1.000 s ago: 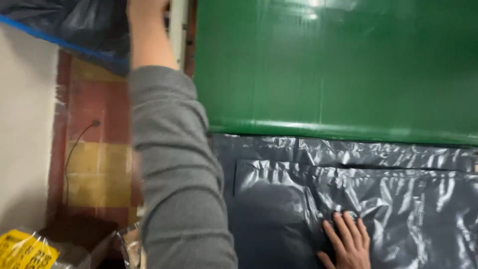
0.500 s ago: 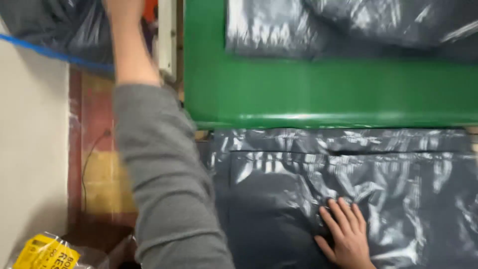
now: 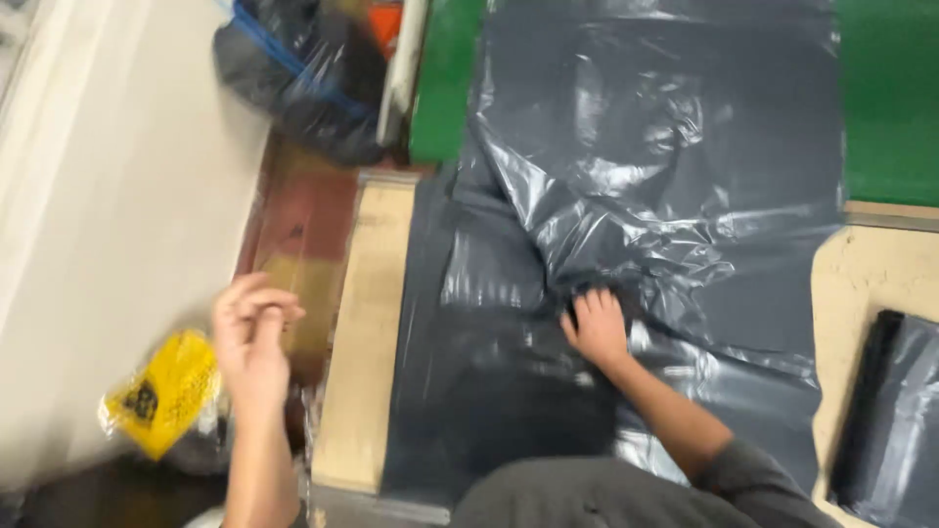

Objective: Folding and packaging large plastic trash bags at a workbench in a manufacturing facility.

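Observation:
A large grey plastic bag (image 3: 685, 196) lies crumpled across a wooden table (image 3: 357, 332) and onto a green surface (image 3: 890, 98). My right hand (image 3: 595, 328) rests on the bag's middle, its fingers curled into a fold of the plastic. My left hand (image 3: 249, 337) hangs off the table's left side, over the floor, with fingers loosely curled and nothing in it. It is blurred. A yellow packet (image 3: 161, 391) lies just left of it, lower down.
A folded stack of grey bags (image 3: 895, 420) sits on the table at the right edge. A black sack with a blue band (image 3: 293, 83) stands at the top left beside a white post (image 3: 403, 59). Pale wall (image 3: 108, 215) and red-brown floor tiles (image 3: 303, 235) are on the left.
My left arm has come down from high near the black sack to beside the table. The view swung, and my right hand went from flat to curled on the grey bag.

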